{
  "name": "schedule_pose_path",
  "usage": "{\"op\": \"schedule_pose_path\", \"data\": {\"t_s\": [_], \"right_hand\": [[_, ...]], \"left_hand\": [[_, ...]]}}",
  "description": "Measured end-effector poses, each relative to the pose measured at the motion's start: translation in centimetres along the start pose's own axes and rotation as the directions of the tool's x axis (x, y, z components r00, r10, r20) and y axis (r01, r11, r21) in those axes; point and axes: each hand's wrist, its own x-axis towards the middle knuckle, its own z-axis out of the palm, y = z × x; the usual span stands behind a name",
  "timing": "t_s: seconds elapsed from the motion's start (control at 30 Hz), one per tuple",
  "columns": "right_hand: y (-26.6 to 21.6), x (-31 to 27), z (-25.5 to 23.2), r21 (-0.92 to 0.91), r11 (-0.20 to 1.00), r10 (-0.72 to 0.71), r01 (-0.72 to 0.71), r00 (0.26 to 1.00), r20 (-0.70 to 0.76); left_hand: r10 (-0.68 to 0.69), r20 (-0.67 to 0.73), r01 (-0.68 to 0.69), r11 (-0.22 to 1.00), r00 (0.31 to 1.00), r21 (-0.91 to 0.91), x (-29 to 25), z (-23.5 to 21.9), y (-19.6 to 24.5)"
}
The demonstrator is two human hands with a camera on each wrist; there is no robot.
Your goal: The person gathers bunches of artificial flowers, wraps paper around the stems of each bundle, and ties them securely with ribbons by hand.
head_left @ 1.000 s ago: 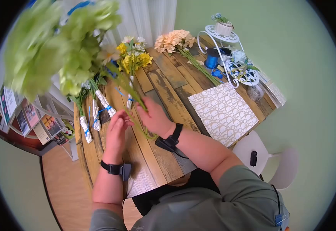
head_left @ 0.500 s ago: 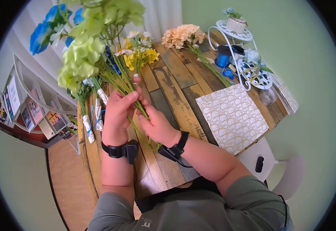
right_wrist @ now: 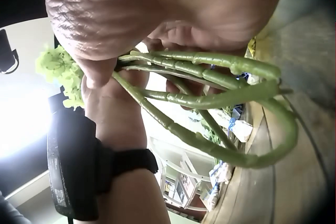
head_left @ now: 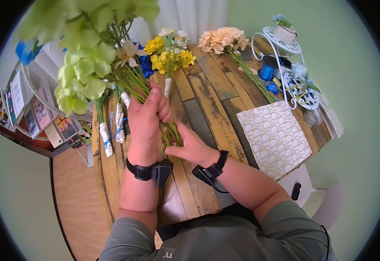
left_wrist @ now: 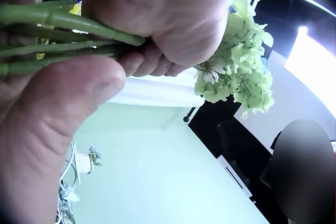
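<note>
A tall bouquet of pale green artificial flowers [head_left: 87, 56] leans up to the left in the head view, with a blue flower [head_left: 26, 52] and a white one [head_left: 131, 53] among them. My left hand [head_left: 146, 115] grips its gathered stems, thumb across the front. Just below, my right hand [head_left: 193, 144] curls round the lower stems [head_left: 172, 134], fingers behind and thumb in front. The right wrist view shows the green stem ends [right_wrist: 210, 98] poking out past the palm, some bent into a loop. In the left wrist view, the right thumb [left_wrist: 63, 108] lies beside the stems.
Small bundles with white-wrapped stems [head_left: 106, 139] lie along the table's left side. Yellow flowers [head_left: 172, 56] and peach flowers [head_left: 224, 40] lie at the back. Patterned paper [head_left: 275, 139] is on the right, below a white metal stand [head_left: 292, 100] and a blue ribbon spool [head_left: 267, 69].
The left hand went from loose fingers beside the stems to gripping them. The right hand slid down to the lower stems. The blurred bouquet swung, then steadied somewhat.
</note>
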Motion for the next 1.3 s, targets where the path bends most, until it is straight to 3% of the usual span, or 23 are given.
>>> {"op": "schedule_pose_path", "data": {"t_s": [0.07,0.1,0.17,0.3,0.37,0.4,0.47,0.5,0.57,0.6,0.67,0.93,1.07,1.17,1.23,1.3], "right_hand": [[1.0,0.1,0.0,-0.180,0.984,0.008,-0.010,1.000,-0.010],[0.7,0.1,0.1,-0.180,0.984,0.007,-0.008,1.000,-0.006],[-0.2,0.1,0.1,-0.348,0.930,0.070,-0.116,0.987,-0.143],[0.2,0.3,-0.2,-0.393,0.904,0.112,-0.169,0.980,-0.163],[0.6,0.5,-0.4,-0.203,0.954,0.183,-0.220,0.965,-0.188],[0.6,0.6,-0.5,-0.201,0.954,0.186,-0.223,0.964,-0.188],[0.3,0.8,-0.5,0.135,0.941,0.321,-0.309,0.945,-0.070],[0.2,0.9,-0.7,0.135,0.941,0.322,-0.311,0.944,-0.070],[0.0,1.0,-1.2,0.152,0.871,0.459,-0.466,0.885,0.082],[0.2,1.1,-1.4,0.152,0.871,0.460,-0.467,0.884,0.082],[0.7,1.2,-1.8,-0.018,0.923,0.386,-0.385,0.921,0.052],[1.0,0.9,-1.5,-0.206,0.939,0.256,-0.277,0.959,-0.121],[1.6,1.0,-1.2,-0.261,0.944,0.151,-0.200,0.968,-0.199],[0.8,1.1,-1.0,-0.263,0.914,0.249,-0.311,0.938,-0.243],[1.2,1.1,-0.9,-0.298,0.916,0.192,-0.267,0.947,-0.259],[1.4,1.0,-0.7,-0.333,0.916,0.135,-0.225,0.952,-0.273]], "left_hand": [[0.016,-0.043,-0.016,1.000,0.999,0.005,-0.2,0.5,-0.1],[0.029,-0.083,-0.028,1.000,0.996,0.009,-0.3,0.7,-0.1],[0.040,-0.074,-0.041,0.999,0.996,-0.017,-0.2,0.5,-0.3],[0.027,-0.063,-0.030,0.999,0.998,-0.042,0.1,0.2,-0.7],[0.020,-0.058,-0.022,0.999,0.998,-0.037,0.2,0.2,-0.6],[0.015,-0.053,-0.016,0.999,0.999,-0.032,0.2,0.2,-0.6],[0.022,-0.047,-0.023,0.999,0.999,-0.025,0.3,-0.1,-0.6],[0.030,-0.040,-0.031,0.999,0.999,-0.020,0.2,-0.2,-0.7],[0.023,-0.011,-0.023,1.000,1.000,-0.005,0.2,-0.3,-0.7],[0.017,0.020,-0.017,1.000,1.000,0.010,0.1,-0.3,-0.7],[-0.001,0.039,0.001,1.000,0.999,-0.011,0.2,-0.4,-0.8],[-0.022,0.083,0.019,0.999,0.996,0.041,0.2,-0.2,-0.6],[-0.029,0.024,0.025,0.990,0.999,0.137,-0.1,0.2,-0.6],[0.019,0.017,-0.023,0.976,1.000,0.218,0.0,0.5,-0.7],[0.062,0.013,-0.064,0.968,0.998,0.242,0.0,0.9,-0.7],[0.073,-0.100,-0.054,0.982,0.992,0.183,-0.3,1.7,-0.4]]}}
